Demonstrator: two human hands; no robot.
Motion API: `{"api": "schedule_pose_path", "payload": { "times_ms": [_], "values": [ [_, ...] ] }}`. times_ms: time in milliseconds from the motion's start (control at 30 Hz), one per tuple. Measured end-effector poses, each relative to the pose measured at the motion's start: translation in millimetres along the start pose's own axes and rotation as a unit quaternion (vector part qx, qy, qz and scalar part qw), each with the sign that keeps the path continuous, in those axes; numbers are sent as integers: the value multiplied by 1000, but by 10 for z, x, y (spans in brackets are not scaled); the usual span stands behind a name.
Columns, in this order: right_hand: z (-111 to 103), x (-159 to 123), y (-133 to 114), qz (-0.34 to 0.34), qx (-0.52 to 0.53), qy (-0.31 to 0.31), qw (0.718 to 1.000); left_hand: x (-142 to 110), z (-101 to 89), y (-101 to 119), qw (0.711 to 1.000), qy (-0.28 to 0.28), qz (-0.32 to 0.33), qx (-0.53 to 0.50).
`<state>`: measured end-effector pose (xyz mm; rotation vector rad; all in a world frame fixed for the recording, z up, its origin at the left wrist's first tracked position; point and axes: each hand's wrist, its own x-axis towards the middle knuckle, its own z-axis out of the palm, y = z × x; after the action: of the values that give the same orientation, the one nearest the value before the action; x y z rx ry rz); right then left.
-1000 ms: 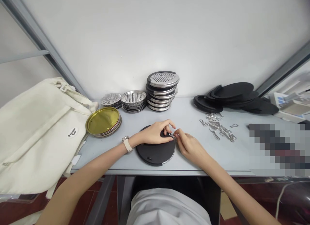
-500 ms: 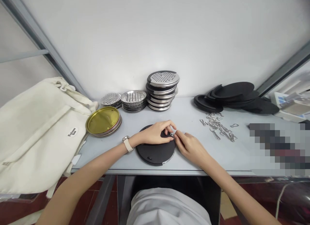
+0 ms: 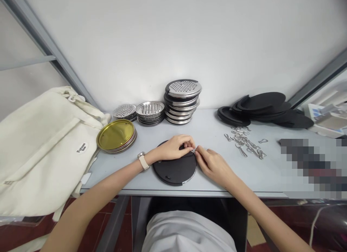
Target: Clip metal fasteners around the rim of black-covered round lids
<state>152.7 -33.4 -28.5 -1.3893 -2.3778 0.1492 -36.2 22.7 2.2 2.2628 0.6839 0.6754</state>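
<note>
Well, black disc near table edge

Cream fabric bag with a small lettered label at nine o'clock, grey metal post slanting at ten, plain white wall at twelve, second grey post between two and three, white container at three, pale cord at four, red tiled floor between seven and eight

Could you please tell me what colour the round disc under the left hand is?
The disc is black, clearest in the head view.
</note>
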Motion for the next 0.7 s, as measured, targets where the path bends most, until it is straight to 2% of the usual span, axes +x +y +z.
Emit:
{"api": "schedule_pose_path", "payload": {
  "times_ms": [267, 700],
  "values": [
    [-20, -15, -12, 27, 37, 10, 999, -4, 14, -17, 1000, 15, -2, 26],
    [24, 1, 44, -13, 40, -14, 999, -16, 26, -41, 998, 17, 24, 60]
  ]
}}
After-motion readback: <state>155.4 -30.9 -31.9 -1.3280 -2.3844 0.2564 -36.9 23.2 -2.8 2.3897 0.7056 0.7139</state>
